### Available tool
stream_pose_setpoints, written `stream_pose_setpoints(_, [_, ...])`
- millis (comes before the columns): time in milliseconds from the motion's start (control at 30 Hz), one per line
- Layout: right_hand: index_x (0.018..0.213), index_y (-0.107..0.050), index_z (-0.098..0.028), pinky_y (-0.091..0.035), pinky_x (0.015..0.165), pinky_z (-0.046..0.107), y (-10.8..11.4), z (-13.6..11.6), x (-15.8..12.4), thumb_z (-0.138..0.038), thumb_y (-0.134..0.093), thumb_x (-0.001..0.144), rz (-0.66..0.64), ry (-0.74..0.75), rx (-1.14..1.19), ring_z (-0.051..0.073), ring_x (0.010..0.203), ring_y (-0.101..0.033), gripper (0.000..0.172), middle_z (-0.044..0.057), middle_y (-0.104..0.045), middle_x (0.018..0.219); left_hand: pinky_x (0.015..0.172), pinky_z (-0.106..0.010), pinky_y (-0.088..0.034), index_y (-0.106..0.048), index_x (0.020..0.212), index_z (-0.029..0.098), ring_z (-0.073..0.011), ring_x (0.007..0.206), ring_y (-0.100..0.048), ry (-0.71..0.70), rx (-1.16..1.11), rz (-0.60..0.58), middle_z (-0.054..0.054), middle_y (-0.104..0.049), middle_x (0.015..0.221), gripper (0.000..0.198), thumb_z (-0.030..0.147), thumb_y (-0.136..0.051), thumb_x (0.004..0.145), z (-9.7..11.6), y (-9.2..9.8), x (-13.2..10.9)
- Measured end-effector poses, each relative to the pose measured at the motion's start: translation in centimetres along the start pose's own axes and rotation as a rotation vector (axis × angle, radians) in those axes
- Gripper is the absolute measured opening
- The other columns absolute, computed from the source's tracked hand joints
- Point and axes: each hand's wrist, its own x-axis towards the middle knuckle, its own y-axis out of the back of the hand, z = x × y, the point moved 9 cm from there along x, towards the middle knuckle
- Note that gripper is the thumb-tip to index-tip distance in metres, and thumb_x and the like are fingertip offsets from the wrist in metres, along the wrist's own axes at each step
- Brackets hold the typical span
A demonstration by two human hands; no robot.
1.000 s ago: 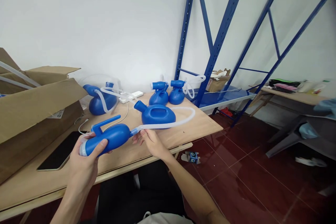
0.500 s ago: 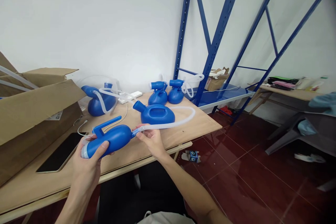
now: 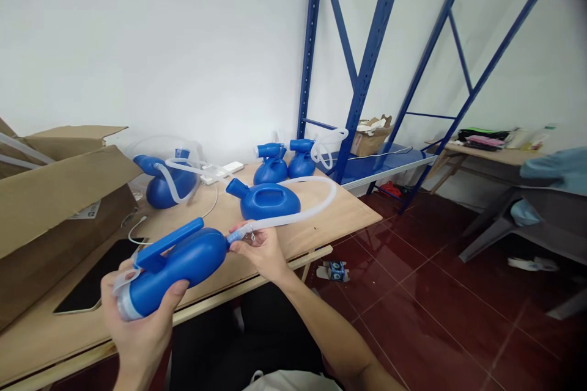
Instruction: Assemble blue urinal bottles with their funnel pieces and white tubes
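Observation:
My left hand [image 3: 147, 327] is wrapped around the wide end of a blue plastic urinal funnel [image 3: 190, 259], which has a straight handle on top and a whitish translucent cap at the near end. At its narrow tip, my right hand [image 3: 263, 250] pinches the end of a translucent ribbed hose [image 3: 298, 218]. The hose end meets the tip; how far it is pushed on I cannot tell. From there the hose loops right and back behind a blue urinal bottle [image 3: 290, 201]. That bottle rests on the table, its open neck pointing up to the left.
More blue urinal bottles with hoses stand behind, one at left [image 3: 158, 192] and two near the rack [image 3: 353, 91]. A cardboard box [image 3: 55, 201], a dark tablet [image 3: 87, 287] and a white power strip [image 3: 229, 169] share the wooden table [image 3: 343, 214].
The urinal funnel and my left hand have come lower and nearer, and the funnel's handle has turned. My right hand remains at the hose end. The view has shifted slightly.

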Motion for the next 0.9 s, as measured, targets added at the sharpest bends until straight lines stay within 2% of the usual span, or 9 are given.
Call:
stream_pose_setpoints(67, [0.096,-0.074,-0.018,-0.064,0.077,0.034,-0.2,0.8,0.2,-0.049,-0.100,0.063,-0.081,-0.034,0.006,0.017,0.073,-0.074,0.053,0.002,-0.075,0.083,0.075,-0.035,-0.054,-0.056,0.092,0.024,-0.0260,0.098,-0.061,0.026,0.002,0.001,-0.005,-0.060,0.105,0.061,0.044,-0.097,0.050,0.2,0.0,0.6])
stream_pose_setpoints(200, [0.105,-0.070,-0.017,-0.059,0.066,0.029,-0.2,1.0,0.6,-0.067,-0.089,0.073,-0.170,-0.030,-0.015,0.019,0.073,-0.076,0.062,0.006,-0.076,0.088,0.059,-0.034,-0.053,-0.058,0.092,0.024,-0.0196,0.077,-0.057,0.196,-0.149,0.055,0.001,-0.058,0.093,0.051,0.039,-0.092,0.057,-0.2,-0.2,1.7])
stream_pose_setpoints(333, [0.097,-0.069,-0.014,-0.054,0.061,0.026,-0.3,1.0,0.6,-0.076,-0.066,0.089,-0.197,-0.056,-0.092,0.016,0.069,-0.073,0.062,0.010,-0.076,0.093,0.058,-0.031,-0.053,-0.060,0.091,0.022,-0.0161,0.073,-0.055,0.191,-0.145,0.069,0.003,-0.058,0.088,0.051,0.034,-0.093,0.053,-0.1,0.1,2.1])
stream_pose_setpoints(500, [0.091,-0.068,-0.014,-0.051,0.060,0.024,-0.7,1.5,0.2,-0.082,-0.060,0.090,-0.210,-0.050,-0.167,0.014,0.067,-0.070,0.068,0.008,-0.072,0.088,0.060,-0.027,-0.049,-0.062,0.094,0.021,-0.0135,0.071,-0.052,0.168,-0.084,-0.004,0.002,-0.055,0.087,0.054,0.040,-0.096,0.057,-0.5,0.1,1.8])
stream_pose_setpoints(633, [0.084,-0.062,-0.016,-0.045,0.056,0.023,-0.5,2.0,0.1,-0.080,-0.057,0.093,-0.174,-0.052,-0.221,0.011,0.062,-0.064,0.064,0.002,-0.065,0.078,0.057,-0.026,-0.046,-0.062,0.096,0.022,-0.0137,0.071,-0.052,0.156,-0.053,-0.016,0.002,-0.056,0.088,0.057,0.045,-0.097,0.058,-0.4,0.0,1.7])
stream_pose_setpoints(733, [0.078,-0.058,-0.018,-0.042,0.053,0.022,-0.6,2.5,0.3,-0.081,-0.059,0.091,-0.236,-0.082,-0.188,0.009,0.058,-0.059,0.065,-0.001,-0.059,0.071,0.056,-0.025,-0.045,-0.063,0.098,0.022,-0.0135,0.070,-0.052,0.157,-0.005,-0.022,0.002,-0.056,0.088,0.054,0.044,-0.097,0.061,-0.3,0.1,1.7])
stream_pose_setpoints(833, [0.079,-0.056,-0.019,-0.043,0.052,0.022,-0.7,3.0,0.5,-0.083,-0.065,0.085,-0.317,-0.136,-0.139,0.009,0.055,-0.058,0.065,-0.003,-0.057,0.069,0.055,-0.025,-0.044,-0.063,0.097,0.022,-0.0134,0.069,-0.051,0.154,0.012,-0.014,0.002,-0.055,0.087,0.055,0.045,-0.097,0.061,0.0,0.4,1.7])
stream_pose_setpoints(900, [0.082,-0.055,-0.020,-0.043,0.052,0.023,-0.5,3.1,0.6,-0.084,-0.065,0.084,-0.327,-0.159,-0.113,0.009,0.054,-0.058,0.066,-0.004,-0.057,0.068,0.054,-0.025,-0.044,-0.063,0.097,0.023,-0.0136,0.069,-0.050,0.159,0.001,-0.016,0.002,-0.055,0.087,0.056,0.046,-0.097,0.061,0.0,0.5,1.6])
